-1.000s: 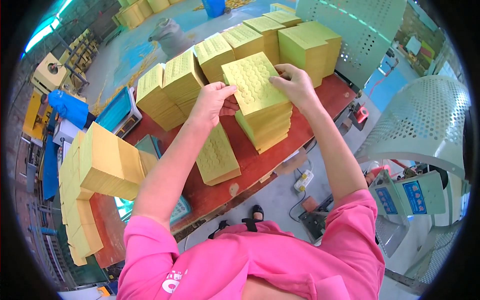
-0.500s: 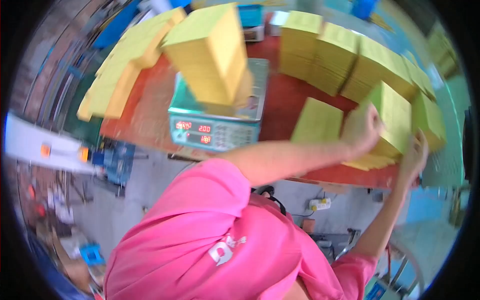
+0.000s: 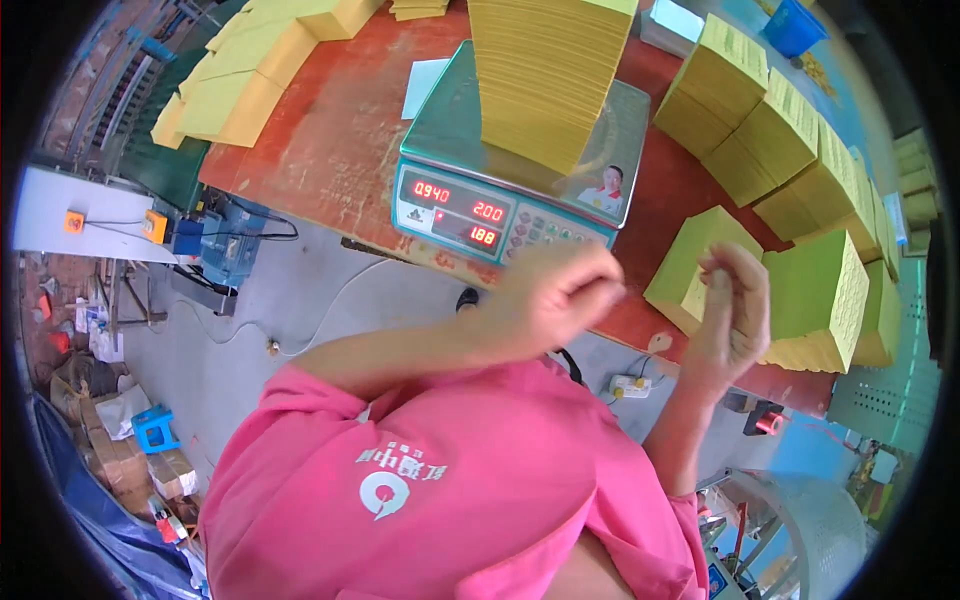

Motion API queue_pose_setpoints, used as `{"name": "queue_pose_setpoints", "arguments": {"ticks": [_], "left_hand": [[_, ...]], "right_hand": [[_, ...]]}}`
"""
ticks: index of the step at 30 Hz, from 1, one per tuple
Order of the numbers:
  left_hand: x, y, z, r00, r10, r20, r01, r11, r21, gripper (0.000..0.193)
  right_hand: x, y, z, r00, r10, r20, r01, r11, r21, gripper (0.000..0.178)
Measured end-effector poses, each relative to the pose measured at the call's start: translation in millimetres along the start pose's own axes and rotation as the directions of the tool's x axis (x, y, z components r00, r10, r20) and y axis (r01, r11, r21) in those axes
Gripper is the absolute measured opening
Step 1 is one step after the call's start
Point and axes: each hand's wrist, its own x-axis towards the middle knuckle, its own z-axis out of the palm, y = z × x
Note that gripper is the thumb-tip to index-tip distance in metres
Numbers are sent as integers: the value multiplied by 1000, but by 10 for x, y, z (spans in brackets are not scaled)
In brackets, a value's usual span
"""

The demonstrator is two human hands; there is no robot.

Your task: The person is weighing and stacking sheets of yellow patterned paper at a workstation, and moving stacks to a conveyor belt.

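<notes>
My left hand [image 3: 565,302] hovers over the table's front edge, just below the keypad of the scale [image 3: 430,218]. Its fingers are curled in, and nothing shows in them. My right hand [image 3: 738,315] is raised with bent fingers apart from the thumb, holding nothing. Behind it lies a short stack of yellow paper [image 3: 695,270]; close by on its right is a thicker stack of yellow paper [image 3: 815,295]. A tall stack of yellow paper [image 3: 540,95] stands on the scale's pan, its top cut off by the picture's edge. Red digits glow on the scale.
More stacks of yellow paper [image 3: 755,125] curve along the right side of the red table [image 3: 320,170]. Other yellow stacks [image 3: 240,95] line the far left. A white slip [image 3: 425,85] lies left of the scale. On the floor are a power strip [image 3: 630,387] and cables.
Both hands have let go of the thicker yellow stack at the right and drawn back to the left. The view has shifted, bringing the scale further right in the picture.
</notes>
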Motion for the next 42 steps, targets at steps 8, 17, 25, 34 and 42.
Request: {"name": "queue_pose_setpoints", "arguments": {"ticks": [8, 17, 25, 34, 42], "left_hand": [[768, 156, -1601, 943, 320, -94, -279, 912, 300, 17], [1696, -150, -1766, 937, 263, 231, -339, 850, 404, 37], [1931, -132, -1794, 908, 269, 321, -388, 827, 407, 27], [1910, -74, -1744, 827, 436, 354, -562, 646, 517, 14], [1667, 318, -1513, 614, 727, 308, -725, 363, 586, 10]], "right_hand": [[27, -106, 722, 996, 26, 88, -37, 992, 123, 19], [-120, -194, 999, 1000, -8, -26, 9, 998, 60, 18], [-225, -196, 1018, 995, 93, -36, -91, 994, 52, 16], [-180, -177, 997, 997, 80, 3, -80, 995, 64, 14], [341, -421, 672, 932, 281, 228, -362, 751, 553, 34]]}}
